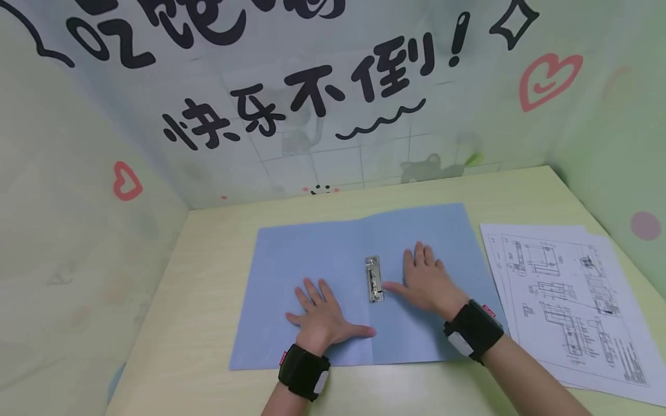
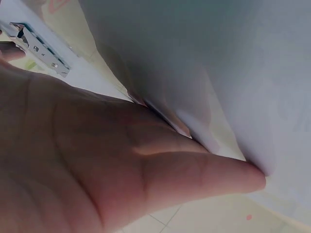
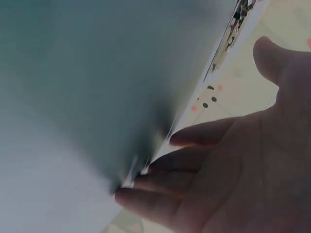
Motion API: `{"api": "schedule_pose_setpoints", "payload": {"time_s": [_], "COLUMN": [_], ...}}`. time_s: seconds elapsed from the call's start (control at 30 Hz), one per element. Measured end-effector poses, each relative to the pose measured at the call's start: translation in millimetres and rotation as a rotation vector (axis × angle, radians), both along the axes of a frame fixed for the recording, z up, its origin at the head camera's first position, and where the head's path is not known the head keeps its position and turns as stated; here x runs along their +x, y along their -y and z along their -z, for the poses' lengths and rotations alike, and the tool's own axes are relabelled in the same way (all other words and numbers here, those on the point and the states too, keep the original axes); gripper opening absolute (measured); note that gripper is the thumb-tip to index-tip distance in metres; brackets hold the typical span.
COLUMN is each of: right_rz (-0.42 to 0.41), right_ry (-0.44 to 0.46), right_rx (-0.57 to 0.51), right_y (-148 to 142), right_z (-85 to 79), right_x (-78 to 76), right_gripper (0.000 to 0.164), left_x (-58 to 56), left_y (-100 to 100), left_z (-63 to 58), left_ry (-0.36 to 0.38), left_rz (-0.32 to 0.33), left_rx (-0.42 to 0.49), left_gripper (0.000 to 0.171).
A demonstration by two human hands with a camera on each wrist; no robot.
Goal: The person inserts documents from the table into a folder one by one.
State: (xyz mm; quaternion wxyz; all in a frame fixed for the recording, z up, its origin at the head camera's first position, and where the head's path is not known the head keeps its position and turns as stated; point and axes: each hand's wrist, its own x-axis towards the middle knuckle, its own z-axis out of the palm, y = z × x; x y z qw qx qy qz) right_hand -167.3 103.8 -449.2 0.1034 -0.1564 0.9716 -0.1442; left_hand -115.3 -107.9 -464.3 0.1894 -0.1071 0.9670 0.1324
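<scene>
A blue folder [image 1: 296, 254] lies spread out on the table, its crease running down the middle. Beside that crease, on the right half, is a silver metal clip [image 1: 374, 279], which also appears at the top left of the left wrist view. My left hand [image 1: 322, 323] rests on the left half with fingers spread and straight, the thumb reaching toward the crease. On the right half rests my right hand [image 1: 429, 283], fingers extended; its thumb tip is close to the clip's lower right side. Neither hand holds anything.
Right of the folder lie sheets of paper [image 1: 567, 300] printed with technical drawings, slightly overlapping. The pale wooden table [image 1: 203, 277] is bounded by a back wall with black lettering and by side walls. Both wrists wear black straps.
</scene>
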Motion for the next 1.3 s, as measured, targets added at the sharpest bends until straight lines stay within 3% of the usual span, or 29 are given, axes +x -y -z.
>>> {"api": "schedule_pose_setpoints", "payload": {"time_s": [0.23,0.4,0.67,1.0,1.3], "right_rz": [0.127,0.159,0.154,0.142,0.159], "right_ry": [0.055,0.066,0.035,0.094,0.035], "right_rx": [0.052,0.098,0.111,0.074,0.059], "right_y": [22,29,30,29,30], "right_z": [0.0,2.6,6.5,12.1,20.2], "right_x": [-5.2,-5.7,-7.2,-8.5,-6.3], "right_gripper": [0.117,0.124,0.128,0.137,0.133], "left_x": [-1.4,-1.1,-0.6,1.6,-1.1], "left_y": [1,0,0,-1,0], "left_z": [-1.2,0.5,-1.4,-1.1,0.5], "left_ry": [0.014,0.008,-0.002,0.005,-0.001], "left_rz": [0.007,0.01,0.01,-0.003,0.009], "left_rx": [-0.005,-0.01,-0.005,0.009,0.001], "left_gripper": [0.151,0.151,0.149,0.149,0.149]}}
